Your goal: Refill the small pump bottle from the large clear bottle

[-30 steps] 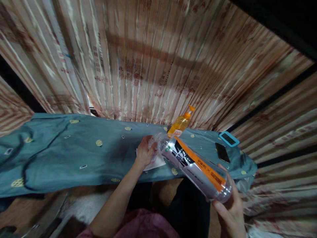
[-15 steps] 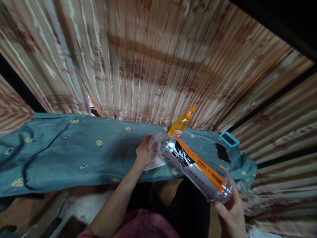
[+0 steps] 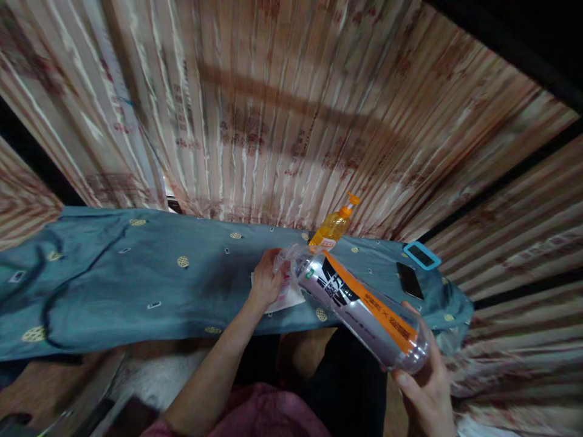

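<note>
The right hand grips the bottom of a big clear plastic bottle with a silver, black and orange label, which slants so its neck is close by the left hand. That one is curled around a small clear plastic thing with some pink. Behind, a see-through pump bottle with an orange top holds yellow stuff; I can't tell what's inside the big one.

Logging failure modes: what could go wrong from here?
1. The tilted large bottle, gripped by the right hand near its base, could slip out of line with the small clear container in the left hand.
2. Any spill could wet the white sheet beneath.
3. The large bottle's neck might knock the yellow pump bottle, which appears close behind.
</note>
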`<state>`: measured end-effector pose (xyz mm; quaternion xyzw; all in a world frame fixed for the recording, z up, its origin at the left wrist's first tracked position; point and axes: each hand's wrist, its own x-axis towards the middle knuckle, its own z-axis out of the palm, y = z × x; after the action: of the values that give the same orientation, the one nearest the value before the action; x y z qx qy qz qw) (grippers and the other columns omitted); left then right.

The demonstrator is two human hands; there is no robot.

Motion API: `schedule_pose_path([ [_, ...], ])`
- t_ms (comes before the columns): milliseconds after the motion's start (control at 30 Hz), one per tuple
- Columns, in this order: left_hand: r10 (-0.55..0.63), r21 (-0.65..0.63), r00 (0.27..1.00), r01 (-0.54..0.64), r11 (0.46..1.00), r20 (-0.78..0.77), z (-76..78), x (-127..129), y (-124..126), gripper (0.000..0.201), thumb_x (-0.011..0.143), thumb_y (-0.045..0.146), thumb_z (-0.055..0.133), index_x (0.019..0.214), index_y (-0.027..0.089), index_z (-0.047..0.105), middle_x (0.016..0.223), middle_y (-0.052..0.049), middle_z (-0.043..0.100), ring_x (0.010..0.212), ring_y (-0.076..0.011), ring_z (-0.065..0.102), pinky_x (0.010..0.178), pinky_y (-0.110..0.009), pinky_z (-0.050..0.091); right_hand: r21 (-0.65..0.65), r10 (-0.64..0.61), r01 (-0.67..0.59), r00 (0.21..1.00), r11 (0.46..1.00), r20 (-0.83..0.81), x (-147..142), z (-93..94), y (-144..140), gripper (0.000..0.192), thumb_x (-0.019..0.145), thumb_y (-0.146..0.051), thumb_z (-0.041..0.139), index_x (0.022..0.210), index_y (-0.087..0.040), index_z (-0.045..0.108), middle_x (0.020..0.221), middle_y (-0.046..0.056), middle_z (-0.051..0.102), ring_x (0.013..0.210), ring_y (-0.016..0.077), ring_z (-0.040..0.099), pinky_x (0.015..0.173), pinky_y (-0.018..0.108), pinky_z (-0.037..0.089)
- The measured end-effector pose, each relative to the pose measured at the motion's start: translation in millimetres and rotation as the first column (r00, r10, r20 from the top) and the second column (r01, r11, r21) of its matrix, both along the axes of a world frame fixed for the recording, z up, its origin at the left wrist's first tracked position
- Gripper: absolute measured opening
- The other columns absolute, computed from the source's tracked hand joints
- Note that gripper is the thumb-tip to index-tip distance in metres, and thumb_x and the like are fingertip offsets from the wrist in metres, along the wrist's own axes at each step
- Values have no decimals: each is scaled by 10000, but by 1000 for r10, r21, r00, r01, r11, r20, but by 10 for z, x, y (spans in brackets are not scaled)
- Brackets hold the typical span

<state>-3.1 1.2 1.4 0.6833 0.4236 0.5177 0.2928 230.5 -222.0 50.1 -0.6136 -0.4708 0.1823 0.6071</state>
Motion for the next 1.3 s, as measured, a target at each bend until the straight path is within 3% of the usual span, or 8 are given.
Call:
schedule_pose_path([
  [400, 7, 28, 1000, -7, 1000, -7, -17, -2, 6, 462, 981, 554, 427, 1110, 177, 662, 1071, -129, 743, 1031, -294, 726, 927, -439, 574, 1, 13, -13, 1000, 1000, 11, 19, -62, -16, 951, 736, -579, 840, 1545, -211, 500, 1605, 163, 495, 1441, 449, 503, 1087, 511, 514],
  [967, 18, 20, 1000, -18, 1000, -10, -32, 3, 9, 462, 971, 548, 433, 1120, 173, 659, 1071, -129, 742, 1025, -294, 732, 916, -434, 582, -32, 26, -25, 999, 999, 24, 12, 13, -28, 961, 743, -594, 834, 1552, -211, 483, 1608, 159, 492, 1434, 430, 514, 1064, 481, 522],
  [1133, 14, 36, 1000, -14, 999, -7, -31, 6, 8, 467, 977, 546, 422, 1117, 168, 659, 1059, -134, 740, 1015, -296, 732, 913, -442, 579, -38, 5, -5, 1000, 999, 12, -54, 71, -26, 952, 742, -608, 829, 1538, -212, 490, 1618, 149, 478, 1468, 416, 473, 1125, 472, 462],
  [1300, 10, 39, 1000, -10, 999, -1, -18, 4, 3, 451, 972, 538, 428, 1108, 173, 655, 1055, -127, 738, 1005, -295, 732, 908, -439, 580, -33, 34, -33, 999, 999, 35, -21, 67, -25, 961, 743, -590, 834, 1549, -211, 474, 1588, 156, 517, 1414, 403, 539, 1076, 445, 497],
])
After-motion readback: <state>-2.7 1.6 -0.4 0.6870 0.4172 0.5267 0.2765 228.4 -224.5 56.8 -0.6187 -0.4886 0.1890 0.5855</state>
